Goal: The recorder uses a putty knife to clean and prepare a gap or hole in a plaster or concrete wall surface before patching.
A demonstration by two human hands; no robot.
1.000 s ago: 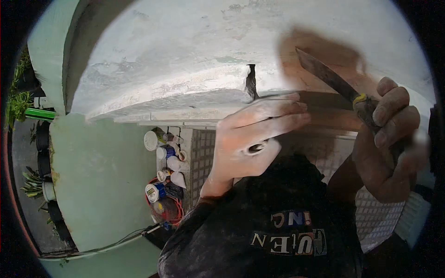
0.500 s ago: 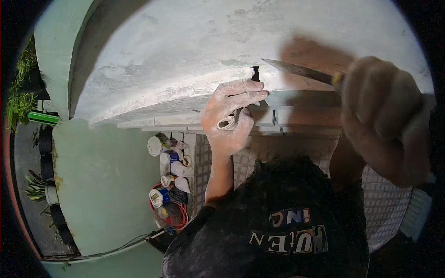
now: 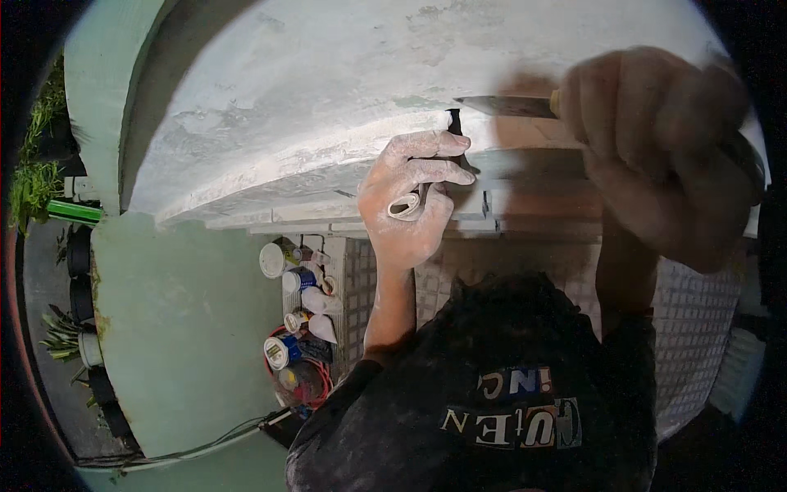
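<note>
Grey metal blade of a knife [image 3: 512, 107], tip just beside a dark gap [image 3: 456, 123] in the pale plastered surface [image 3: 328, 74]; right hand [image 3: 660, 143], fingers clamped on the handle. Whitish roll [image 3: 413, 200], held in the left hand [image 3: 410, 201], fingers curled around it, two fingertips near the gap. Further off: black shirt [image 3: 369, 443], lidded tubs [image 3: 273, 260], green wall [image 3: 180, 328], potted plants [image 3: 61, 338].

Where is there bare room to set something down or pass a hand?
The tiled surface shows bare right of the dark shirt. A hand might pass below the knife, between the left hand and right hand, though depth is unclear. It's crowded left of the left forearm, where tubs and bags cluster.
</note>
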